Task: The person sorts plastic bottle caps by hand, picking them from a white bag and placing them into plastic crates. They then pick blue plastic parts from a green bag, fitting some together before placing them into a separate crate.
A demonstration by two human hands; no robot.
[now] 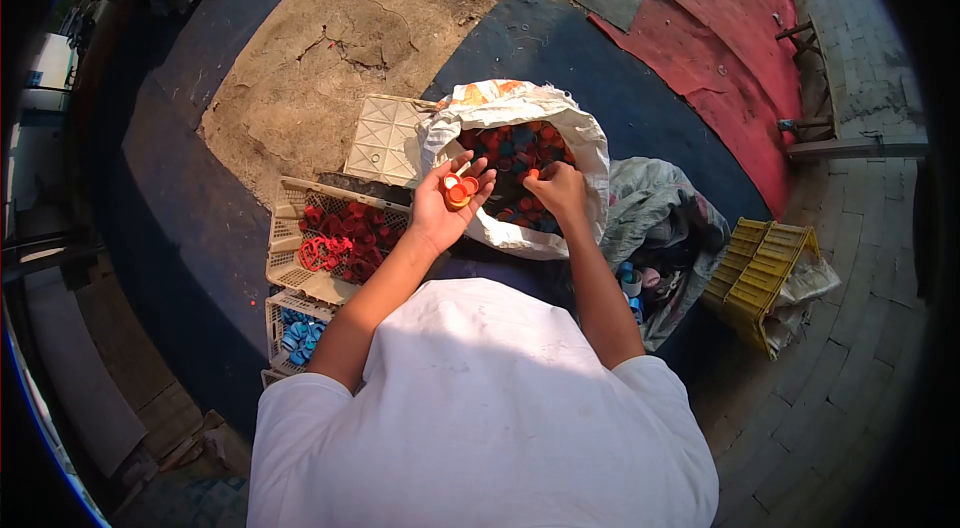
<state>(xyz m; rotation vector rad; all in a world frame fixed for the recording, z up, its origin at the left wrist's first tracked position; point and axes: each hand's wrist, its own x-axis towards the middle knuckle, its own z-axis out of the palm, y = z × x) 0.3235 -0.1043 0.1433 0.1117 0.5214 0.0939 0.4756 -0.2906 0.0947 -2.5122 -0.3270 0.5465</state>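
Observation:
Palm up, my left hand [446, 210] cups several orange-red bottle caps [461, 190], one with a white inside, at the left rim of a white woven sack [590, 143]. My right hand [562, 190] is closed in a pinch on an orange bottle cap [532, 175] over the sack's opening. Inside the sack lies a heap of red and dark bottle caps [510, 141]. To the left, a cream crate [287, 258] holds red caps and rings [345, 240]. Below it, a second crate [272, 323] has blue caps [300, 336] in it.
A cream crate [385, 140] lies behind the left hand. Right of the sack stands a grey plastic bag [650, 190] with blue and pink items, then a yellow crate [752, 273]. Dark and red mats [705, 48] cover parts of the ground, beside a paved strip [850, 258].

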